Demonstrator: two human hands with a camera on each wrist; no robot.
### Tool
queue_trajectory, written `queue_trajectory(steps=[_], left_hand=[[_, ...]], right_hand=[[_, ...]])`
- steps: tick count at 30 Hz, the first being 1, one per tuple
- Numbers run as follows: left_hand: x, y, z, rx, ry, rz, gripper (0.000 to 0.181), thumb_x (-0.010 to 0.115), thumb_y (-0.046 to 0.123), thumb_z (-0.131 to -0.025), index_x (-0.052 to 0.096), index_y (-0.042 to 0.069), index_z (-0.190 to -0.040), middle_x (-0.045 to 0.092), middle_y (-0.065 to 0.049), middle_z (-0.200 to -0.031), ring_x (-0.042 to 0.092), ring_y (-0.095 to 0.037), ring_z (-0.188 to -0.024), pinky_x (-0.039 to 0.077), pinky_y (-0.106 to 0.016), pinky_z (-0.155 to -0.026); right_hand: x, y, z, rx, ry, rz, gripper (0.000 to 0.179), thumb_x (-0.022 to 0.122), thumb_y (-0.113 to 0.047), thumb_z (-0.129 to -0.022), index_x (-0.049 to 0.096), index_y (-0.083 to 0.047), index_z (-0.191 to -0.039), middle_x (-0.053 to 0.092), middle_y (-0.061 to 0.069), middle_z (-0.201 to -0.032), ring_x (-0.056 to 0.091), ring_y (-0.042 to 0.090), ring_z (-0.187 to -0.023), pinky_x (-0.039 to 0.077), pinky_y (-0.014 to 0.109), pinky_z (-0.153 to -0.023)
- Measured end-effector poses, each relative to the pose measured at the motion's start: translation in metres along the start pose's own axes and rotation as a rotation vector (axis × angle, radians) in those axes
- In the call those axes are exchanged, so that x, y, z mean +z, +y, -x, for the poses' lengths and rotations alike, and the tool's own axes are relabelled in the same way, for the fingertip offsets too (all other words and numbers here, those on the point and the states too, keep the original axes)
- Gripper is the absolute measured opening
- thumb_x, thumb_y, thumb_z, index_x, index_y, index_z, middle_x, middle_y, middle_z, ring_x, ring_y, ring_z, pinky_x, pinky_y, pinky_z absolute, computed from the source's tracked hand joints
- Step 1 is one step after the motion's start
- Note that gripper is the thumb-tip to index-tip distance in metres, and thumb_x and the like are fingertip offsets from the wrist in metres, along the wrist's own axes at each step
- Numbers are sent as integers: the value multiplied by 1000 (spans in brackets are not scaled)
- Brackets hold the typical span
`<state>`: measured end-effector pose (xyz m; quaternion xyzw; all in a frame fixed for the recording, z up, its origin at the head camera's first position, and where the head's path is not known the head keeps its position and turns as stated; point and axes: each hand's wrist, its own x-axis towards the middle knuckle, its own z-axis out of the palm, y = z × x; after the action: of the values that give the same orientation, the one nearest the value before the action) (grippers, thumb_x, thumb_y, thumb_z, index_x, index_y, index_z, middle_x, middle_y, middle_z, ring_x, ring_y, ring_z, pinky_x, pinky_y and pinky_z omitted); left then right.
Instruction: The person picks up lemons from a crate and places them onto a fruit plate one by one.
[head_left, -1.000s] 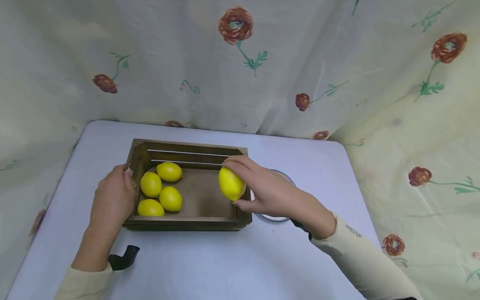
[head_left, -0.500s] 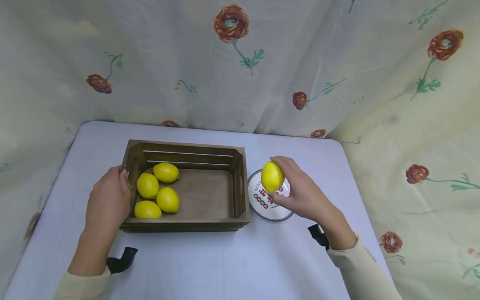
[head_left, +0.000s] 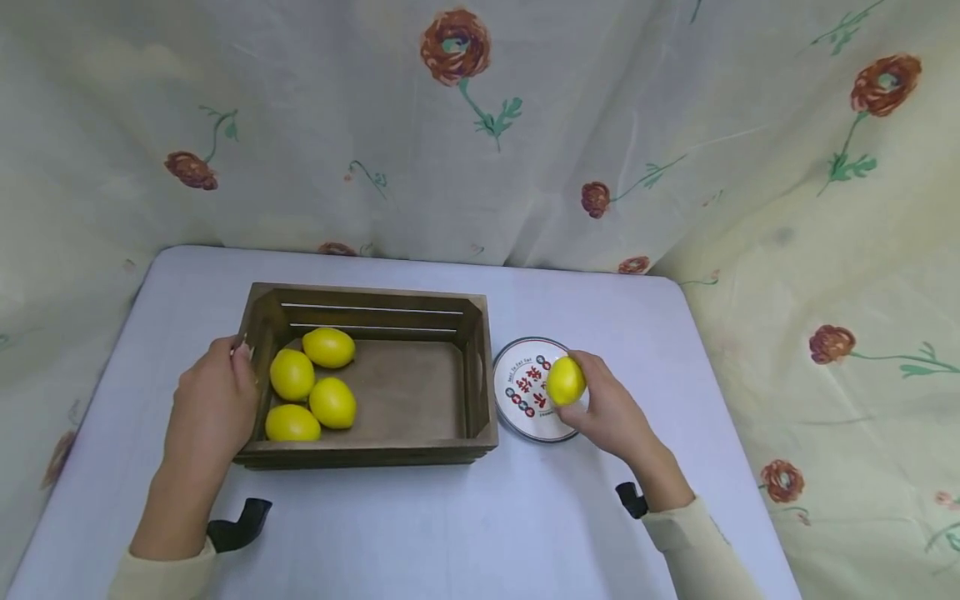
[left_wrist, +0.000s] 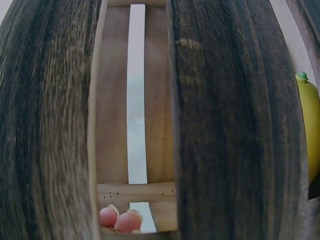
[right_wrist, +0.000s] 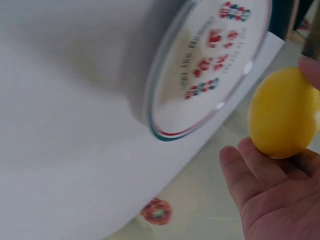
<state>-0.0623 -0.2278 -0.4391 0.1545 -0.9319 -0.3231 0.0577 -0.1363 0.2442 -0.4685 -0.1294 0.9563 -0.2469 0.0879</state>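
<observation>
Right hand (head_left: 613, 414) pinches an oval yellow lemon (head_left: 565, 381) near the right edge of a round white plate (head_left: 542, 428); left hand (head_left: 212, 406) grips a brown wooden crate (head_left: 412, 387) by its left edge.

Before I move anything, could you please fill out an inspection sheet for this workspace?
Surface: pale tabletop, bearing the crate and the plate.
Job's things: brown slatted crate with four lemons grouped toward its left end; white printed plate just right of it; a fifth lemon held above the plate's right side.
Clutter: nothing seen.
Grippers: left hand grips the crate's left end; right hand holds the fifth lemon between thumb and fingers. A black piece shows at the left wrist, another at the right.
Cables: nothing seen.
Surroundings: flower-patterned cloth behind and at both sides.
</observation>
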Motion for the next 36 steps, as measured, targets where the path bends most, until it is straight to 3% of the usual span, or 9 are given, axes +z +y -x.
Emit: queue_trajectory(steps=[15,36], left_hand=[[-1,0,0,13,7,-5,46,37,17,-113,51,-21,-135,61,-41,-122,63,-60,-105,52,-71,-84],[0,-1,0,13,23,18,46,37,18,-114,52,-20,-135,66,-36,-106,66,-56,-97,54,-69,-81]], right_hand=[[21,36,-3,122,-28,101,85,76,-10,-88,31,1,-159,40,24,-159,53,43,-132,42,59,-111],[31,39,-16,188,-9,70,87,81,-19,-90,32,0,-159,40,24,-158,50,42,-133,38,58,-114]])
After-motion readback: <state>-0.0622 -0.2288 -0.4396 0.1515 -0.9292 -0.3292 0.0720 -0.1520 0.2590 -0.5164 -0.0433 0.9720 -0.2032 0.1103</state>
